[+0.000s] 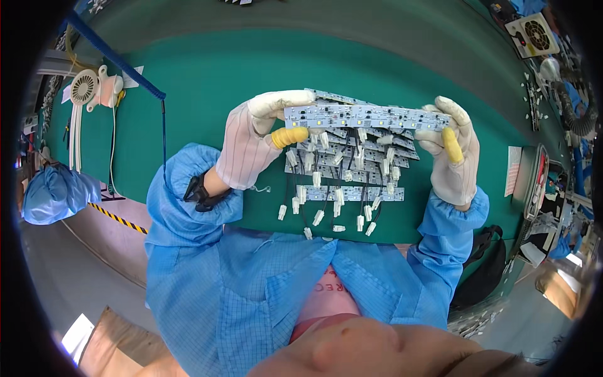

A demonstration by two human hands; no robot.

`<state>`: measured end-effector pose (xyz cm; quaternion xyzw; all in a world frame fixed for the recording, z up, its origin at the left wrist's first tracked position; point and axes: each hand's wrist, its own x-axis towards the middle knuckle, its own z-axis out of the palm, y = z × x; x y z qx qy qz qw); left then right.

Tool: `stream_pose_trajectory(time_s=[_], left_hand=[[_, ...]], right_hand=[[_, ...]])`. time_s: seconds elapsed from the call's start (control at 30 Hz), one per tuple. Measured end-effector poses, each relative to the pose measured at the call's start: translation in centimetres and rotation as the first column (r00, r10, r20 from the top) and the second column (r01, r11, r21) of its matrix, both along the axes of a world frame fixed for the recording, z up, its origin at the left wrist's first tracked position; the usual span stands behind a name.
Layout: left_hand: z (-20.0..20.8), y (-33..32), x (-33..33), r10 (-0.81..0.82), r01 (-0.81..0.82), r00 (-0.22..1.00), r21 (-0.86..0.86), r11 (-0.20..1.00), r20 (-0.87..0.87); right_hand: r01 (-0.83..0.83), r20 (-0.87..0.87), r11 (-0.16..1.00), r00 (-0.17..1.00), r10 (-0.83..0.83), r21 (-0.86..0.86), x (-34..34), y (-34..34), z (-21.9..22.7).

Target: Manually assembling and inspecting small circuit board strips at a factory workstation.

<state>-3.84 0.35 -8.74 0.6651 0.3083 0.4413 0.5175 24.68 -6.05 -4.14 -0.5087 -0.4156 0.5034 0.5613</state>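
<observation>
Between my two hands I hold a long, narrow white LED circuit board (367, 117) level above the bench. My left hand (264, 135), in a white glove with a yellow thumb cover, pinches its left end. Its right end is gripped by my right hand (453, 144), gloved the same way. Below lies a stack of similar LED boards (333, 171), partly hidden by the held one. Dark wires with white plug connectors (339, 196) hang from the boards toward me. One board (392, 193) lies nearest my body.
The boards lie on a green bench mat (188, 88). A blue coiled cord (119, 60) with a thin tip hangs at the left, near a small white fan (85, 87). At the right are a printed sheet (514, 169), a round-edged tray (534, 179) and a black bag (483, 270).
</observation>
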Motion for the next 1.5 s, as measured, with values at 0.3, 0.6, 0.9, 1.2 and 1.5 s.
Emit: stream_pose_trajectory(time_s=[0.3, 0.6, 0.9, 1.2, 1.5], left_hand=[[1.0, -0.3, -0.9, -0.157, 0.163, 0.985, -0.096, 0.982, 0.071], [1.1, -0.5, -0.1, 0.014, -0.015, 0.995, 0.017, 1.0, 0.096], [1.2, 0.4, -0.8, 0.009, -0.008, 1.0, 0.151, 0.988, -0.006], [0.4, 0.5, -1.1, -0.015, 0.013, 0.997, 0.032, 0.999, 0.073], [0.4, 0.3, -1.0, 0.061, -0.062, 0.998, 0.032, 0.998, 0.026]], right_hand=[[-0.047, 0.083, 0.994, 0.996, 0.039, 0.098, 1.0, -0.9, -0.5], [-0.086, 0.119, 0.993, 0.99, 0.077, 0.076, 2.0, -1.2, -0.7], [0.031, 0.14, 0.986, 0.989, -0.054, 0.163, 1.0, -1.3, -0.7], [-0.164, 0.16, 0.981, 0.976, 0.146, 0.102, 2.6, -1.5, -1.0], [-0.143, 0.175, 0.984, 0.977, 0.123, 0.107, 1.9, -1.8, -0.6]])
